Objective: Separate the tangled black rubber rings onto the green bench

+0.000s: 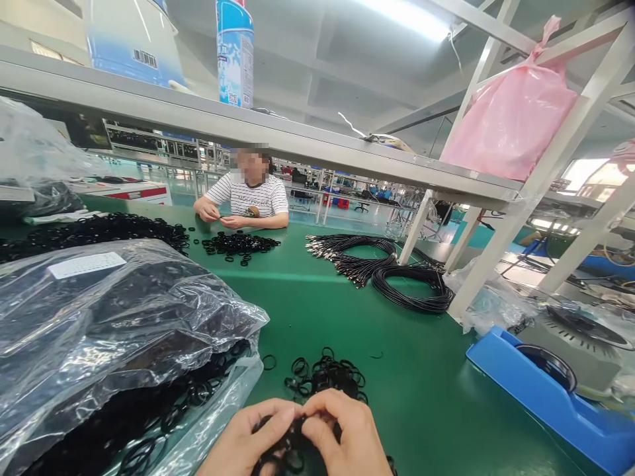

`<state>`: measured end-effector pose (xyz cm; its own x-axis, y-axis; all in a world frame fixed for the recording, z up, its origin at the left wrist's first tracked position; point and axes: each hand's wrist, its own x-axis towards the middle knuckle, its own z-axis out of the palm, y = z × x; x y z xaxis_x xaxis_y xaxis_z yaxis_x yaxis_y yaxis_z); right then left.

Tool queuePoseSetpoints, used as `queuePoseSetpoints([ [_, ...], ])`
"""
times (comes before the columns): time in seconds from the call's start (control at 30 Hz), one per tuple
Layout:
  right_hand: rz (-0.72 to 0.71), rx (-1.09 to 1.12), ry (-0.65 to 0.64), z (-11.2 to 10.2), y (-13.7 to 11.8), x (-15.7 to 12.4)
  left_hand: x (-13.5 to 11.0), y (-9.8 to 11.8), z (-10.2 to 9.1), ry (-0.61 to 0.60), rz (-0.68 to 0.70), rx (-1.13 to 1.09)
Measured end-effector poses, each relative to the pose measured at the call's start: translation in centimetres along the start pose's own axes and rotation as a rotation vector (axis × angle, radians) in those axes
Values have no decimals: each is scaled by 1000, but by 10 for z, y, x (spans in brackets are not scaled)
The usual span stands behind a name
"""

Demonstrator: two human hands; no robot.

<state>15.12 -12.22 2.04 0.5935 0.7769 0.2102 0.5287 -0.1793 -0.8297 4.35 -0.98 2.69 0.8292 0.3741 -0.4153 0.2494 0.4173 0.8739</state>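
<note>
My left hand [260, 433] and my right hand [342, 430] come together at the bottom middle, thumbs and fingertips pinched close to each other. Black rubber rings [290, 446] show between and beneath them; both hands appear to grip one, though the fingers partly hide it. Just beyond my fingertips lies a small pile of black rings [332, 377] on the green tabletop [417, 370]. To the left, a large clear plastic bag [149, 311] lies with its mouth towards me, full of more black rings.
Coiled black cables [411, 284] lie at the back right beside a shelf post. A blue tape dispenser [540, 403] stands at the right. Across the table sits a person [255, 198] behind another ring pile [238, 244]. A metal shelf [297, 142] crosses overhead, holding a spray can [235, 56].
</note>
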Motion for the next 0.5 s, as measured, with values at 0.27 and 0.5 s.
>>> queuePoseSetpoints([
  [0.27,114,176,-2,-8,4,3,4,-3,-9,170,56,-69],
  [0.5,219,513,-25,2,11,4,4,-7,-9,125,57,13],
])
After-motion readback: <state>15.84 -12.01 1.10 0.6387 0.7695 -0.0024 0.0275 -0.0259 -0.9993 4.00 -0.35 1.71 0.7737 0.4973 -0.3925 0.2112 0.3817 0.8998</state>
